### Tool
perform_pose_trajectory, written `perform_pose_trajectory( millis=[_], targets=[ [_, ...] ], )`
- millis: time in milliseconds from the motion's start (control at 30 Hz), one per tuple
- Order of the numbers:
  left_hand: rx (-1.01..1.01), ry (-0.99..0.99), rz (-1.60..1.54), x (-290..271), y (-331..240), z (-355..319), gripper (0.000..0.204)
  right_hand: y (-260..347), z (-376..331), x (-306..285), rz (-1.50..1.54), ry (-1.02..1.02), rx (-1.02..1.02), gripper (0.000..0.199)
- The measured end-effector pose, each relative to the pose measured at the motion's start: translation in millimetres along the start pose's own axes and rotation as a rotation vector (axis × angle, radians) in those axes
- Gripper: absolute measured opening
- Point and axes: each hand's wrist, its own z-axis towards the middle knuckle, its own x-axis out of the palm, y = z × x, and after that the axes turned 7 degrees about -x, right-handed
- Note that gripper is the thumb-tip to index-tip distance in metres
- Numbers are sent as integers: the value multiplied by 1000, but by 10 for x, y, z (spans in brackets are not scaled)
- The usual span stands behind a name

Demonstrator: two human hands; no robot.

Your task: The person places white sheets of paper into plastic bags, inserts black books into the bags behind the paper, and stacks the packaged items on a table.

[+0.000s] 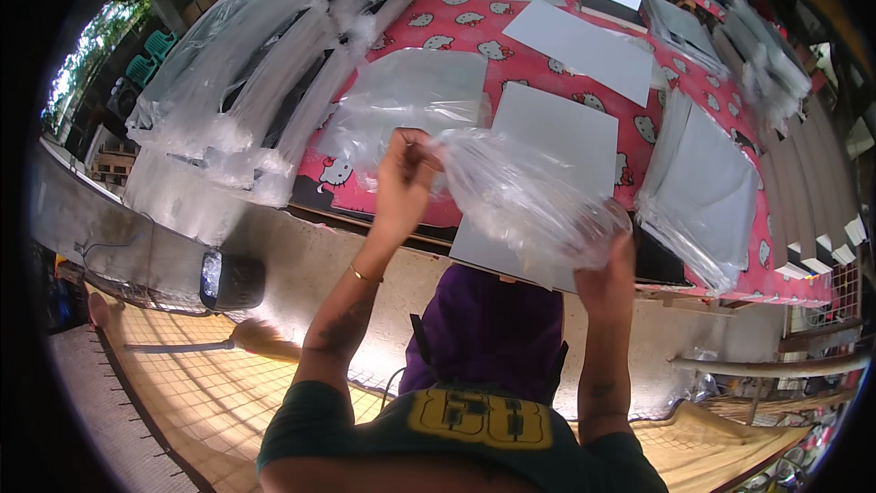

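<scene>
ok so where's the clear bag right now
In the head view the clear bag is held up between both hands, left hand and right hand, just above the grey sheet at the pink table's near edge.

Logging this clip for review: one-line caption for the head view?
Both hands, left hand and right hand, hold a clear plastic bag above a grey board on a pink table.

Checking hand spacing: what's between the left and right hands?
In the head view, a crumpled clear plastic bag spans the stretch, left hand gripping its upper end, right hand its lower. A grey sheet on the table lies behind it.
</scene>
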Motion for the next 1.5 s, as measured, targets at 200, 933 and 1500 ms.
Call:
perform_pose_trajectory(
  millis=[200, 933, 1500],
  targets=[
    [-487, 675, -254, -568, -3, -128, 17, 415, -37, -108, 97, -26, 62, 61],
    [118, 1294, 703, 166, -516, -239, 20, 731, 114, -485, -24, 25, 245, 37],
    [-569, 1194, -270, -50, -8, 137, 26, 711, -355, -2210, -101, -43, 259, 64]
  ],
)
